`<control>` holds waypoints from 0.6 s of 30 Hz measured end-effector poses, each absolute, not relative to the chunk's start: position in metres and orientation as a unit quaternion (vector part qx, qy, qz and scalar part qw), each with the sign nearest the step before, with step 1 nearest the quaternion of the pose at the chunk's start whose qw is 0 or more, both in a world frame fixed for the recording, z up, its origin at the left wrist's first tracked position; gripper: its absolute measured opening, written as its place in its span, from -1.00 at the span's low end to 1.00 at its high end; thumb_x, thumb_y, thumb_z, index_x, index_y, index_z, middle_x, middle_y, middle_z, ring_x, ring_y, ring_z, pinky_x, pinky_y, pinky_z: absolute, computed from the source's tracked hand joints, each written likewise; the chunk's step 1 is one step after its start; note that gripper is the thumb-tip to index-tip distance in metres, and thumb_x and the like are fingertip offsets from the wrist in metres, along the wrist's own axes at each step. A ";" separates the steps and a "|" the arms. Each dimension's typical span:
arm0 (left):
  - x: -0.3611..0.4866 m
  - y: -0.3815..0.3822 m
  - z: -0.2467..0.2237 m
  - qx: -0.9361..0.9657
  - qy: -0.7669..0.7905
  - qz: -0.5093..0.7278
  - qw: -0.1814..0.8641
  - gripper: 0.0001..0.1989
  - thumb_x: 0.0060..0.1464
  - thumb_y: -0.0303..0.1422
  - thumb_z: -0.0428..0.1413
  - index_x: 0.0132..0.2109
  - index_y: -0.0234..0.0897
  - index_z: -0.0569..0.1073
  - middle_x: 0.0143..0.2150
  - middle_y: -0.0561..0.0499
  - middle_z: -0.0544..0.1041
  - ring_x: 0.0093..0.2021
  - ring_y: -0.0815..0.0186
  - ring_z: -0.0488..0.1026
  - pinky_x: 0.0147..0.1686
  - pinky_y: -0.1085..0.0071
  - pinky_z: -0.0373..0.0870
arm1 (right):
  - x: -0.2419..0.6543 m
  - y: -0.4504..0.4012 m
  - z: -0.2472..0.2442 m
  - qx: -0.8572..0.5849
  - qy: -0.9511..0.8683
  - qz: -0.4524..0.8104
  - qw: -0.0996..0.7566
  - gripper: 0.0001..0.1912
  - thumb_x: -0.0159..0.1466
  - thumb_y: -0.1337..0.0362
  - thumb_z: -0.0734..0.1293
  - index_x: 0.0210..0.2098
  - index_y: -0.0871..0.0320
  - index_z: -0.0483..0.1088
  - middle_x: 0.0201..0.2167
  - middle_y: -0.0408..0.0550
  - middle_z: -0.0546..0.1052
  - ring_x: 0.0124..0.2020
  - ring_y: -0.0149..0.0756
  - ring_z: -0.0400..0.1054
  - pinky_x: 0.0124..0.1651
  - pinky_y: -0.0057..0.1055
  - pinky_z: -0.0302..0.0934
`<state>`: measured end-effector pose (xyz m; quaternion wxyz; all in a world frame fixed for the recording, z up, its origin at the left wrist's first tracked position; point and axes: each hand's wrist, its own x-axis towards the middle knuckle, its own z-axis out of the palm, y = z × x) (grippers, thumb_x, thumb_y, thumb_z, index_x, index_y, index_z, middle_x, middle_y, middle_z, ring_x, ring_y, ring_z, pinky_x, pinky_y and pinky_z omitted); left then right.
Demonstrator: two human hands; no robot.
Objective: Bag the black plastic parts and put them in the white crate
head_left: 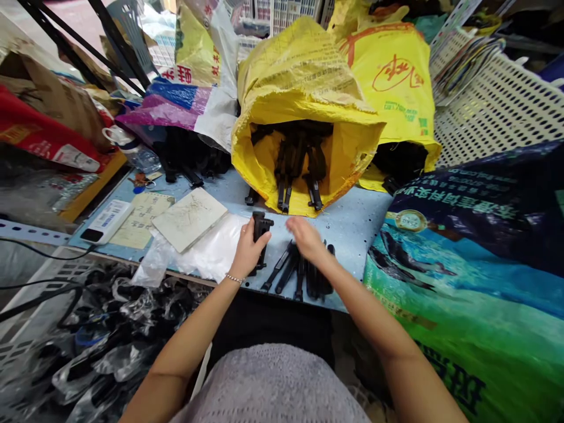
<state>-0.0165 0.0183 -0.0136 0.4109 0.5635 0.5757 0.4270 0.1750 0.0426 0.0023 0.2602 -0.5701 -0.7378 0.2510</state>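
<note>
My left hand is closed around a black plastic part with a small side peg, held upright over the blue table. To its right, my right hand is curled and slightly blurred, apart from that part. Whether its fingers pinch anything small does not show. Below the right hand, several long black plastic pieces lie side by side at the table's front edge. A yellow woven sack lies open just beyond both hands, with several black parts in its mouth.
Left of my hands are clear plastic bags, a pale square board and a white device. A white-and-purple sack and another yellow sack flank the open one. A basket of bagged black parts stands lower left.
</note>
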 end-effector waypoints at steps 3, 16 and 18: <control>-0.003 0.009 -0.046 0.565 0.611 0.349 0.431 -0.45 0.10 -0.16 0.13 0.19 -0.30 0.35 -0.03 -0.18 0.41 0.10 0.02 0.32 0.17 0.06 0.19 | 0.202 0.111 0.004 -0.732 -0.626 0.128 0.238 -0.63 0.37 0.25 0.16 0.11 0.28 0.24 0.14 0.35 0.30 0.16 0.05 0.19 0.14 -0.08 0.08; 0.034 0.011 0.007 0.429 0.279 0.493 0.704 -0.37 0.18 0.04 0.03 0.27 -0.20 0.21 0.22 -0.20 0.34 0.20 0.07 0.34 0.18 0.11 0.26 | 0.196 -0.009 0.000 -0.428 -0.463 0.696 0.344 -0.50 0.38 -0.07 -0.02 -0.18 0.15 0.34 -0.41 -0.02 0.51 -0.57 -0.34 0.30 -0.50 -0.40 0.20; 0.038 0.011 0.018 0.388 0.242 0.470 0.755 -0.40 0.17 -0.01 0.07 0.22 -0.24 0.25 0.07 -0.18 0.46 0.05 0.09 0.45 0.06 0.17 0.37 | 0.188 -0.027 0.004 -0.404 -0.496 0.703 0.311 -0.50 0.38 -0.06 -0.01 -0.24 0.15 0.37 -0.42 -0.02 0.50 -0.49 -0.29 0.35 -0.41 -0.34 0.26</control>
